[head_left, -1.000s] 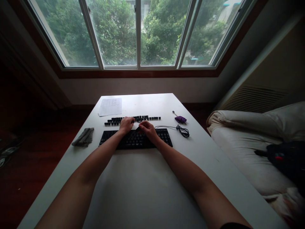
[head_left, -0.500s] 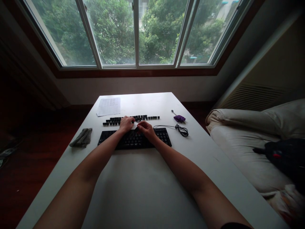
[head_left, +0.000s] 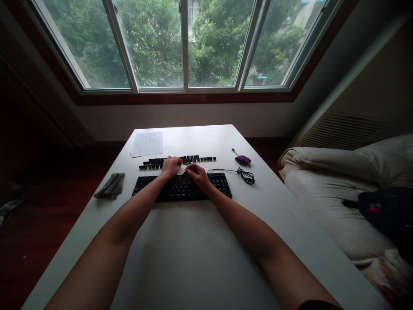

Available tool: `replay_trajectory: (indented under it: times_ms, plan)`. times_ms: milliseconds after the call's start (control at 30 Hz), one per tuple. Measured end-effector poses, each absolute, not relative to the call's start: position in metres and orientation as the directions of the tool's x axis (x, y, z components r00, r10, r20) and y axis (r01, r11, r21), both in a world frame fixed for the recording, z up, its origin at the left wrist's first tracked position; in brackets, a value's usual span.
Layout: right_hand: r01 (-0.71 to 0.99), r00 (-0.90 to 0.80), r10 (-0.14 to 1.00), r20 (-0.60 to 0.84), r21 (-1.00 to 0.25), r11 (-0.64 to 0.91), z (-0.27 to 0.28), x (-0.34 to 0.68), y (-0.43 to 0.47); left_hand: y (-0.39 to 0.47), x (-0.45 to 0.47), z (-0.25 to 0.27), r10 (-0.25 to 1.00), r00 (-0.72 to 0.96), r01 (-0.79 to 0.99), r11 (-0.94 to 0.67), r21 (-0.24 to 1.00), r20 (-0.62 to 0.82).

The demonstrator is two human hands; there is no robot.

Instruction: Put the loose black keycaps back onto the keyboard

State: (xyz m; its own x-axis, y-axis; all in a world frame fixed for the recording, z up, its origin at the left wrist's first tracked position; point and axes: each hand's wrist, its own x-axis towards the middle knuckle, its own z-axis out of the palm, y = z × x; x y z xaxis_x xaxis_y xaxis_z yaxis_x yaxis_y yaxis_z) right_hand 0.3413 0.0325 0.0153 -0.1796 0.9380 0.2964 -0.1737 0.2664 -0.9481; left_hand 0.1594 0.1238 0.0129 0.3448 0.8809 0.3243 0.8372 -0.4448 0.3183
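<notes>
A black keyboard lies across the white table, partly covered by my forearms. My left hand is at its back edge, close to a row of loose black keycaps; the fingers are curled together, and whatever they hold is hidden. Just to the right, my right hand hovers over the keyboard's back edge. Thumb and fingers are pinched on something small and dark, too small to name. The two hands nearly meet. More keycaps stand in rows behind them, some hidden by my left hand.
A coiled black cable lies right of the keyboard. Behind it is a purple item with a thin rod beside it. A grey cloth sits at the left, a printed paper sheet at the far left. A couch flanks the table's right side.
</notes>
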Motion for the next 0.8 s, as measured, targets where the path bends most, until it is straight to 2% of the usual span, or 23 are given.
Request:
replay_trajectory:
  times_ms: [267,567,800]
  plan:
    - [-0.17,-0.183,0.937,0.296,-0.949,0.267,0.018,0.341,0.032,0.126,0.159,0.012,0.882,0.335,0.841,-0.438,0.318,0.331]
    - [-0.262,-0.176,0.952,0.251,-0.944,0.201,0.023,0.341,0.033,0.117,0.153,0.014,0.876,0.332,0.82,-0.452,0.352,0.351]
    - [-0.183,-0.072,0.958,0.278,-0.948,0.262,0.034,0.357,0.044,0.11,0.154,0.017,0.882,0.304,0.815,-0.436,0.381,0.361]
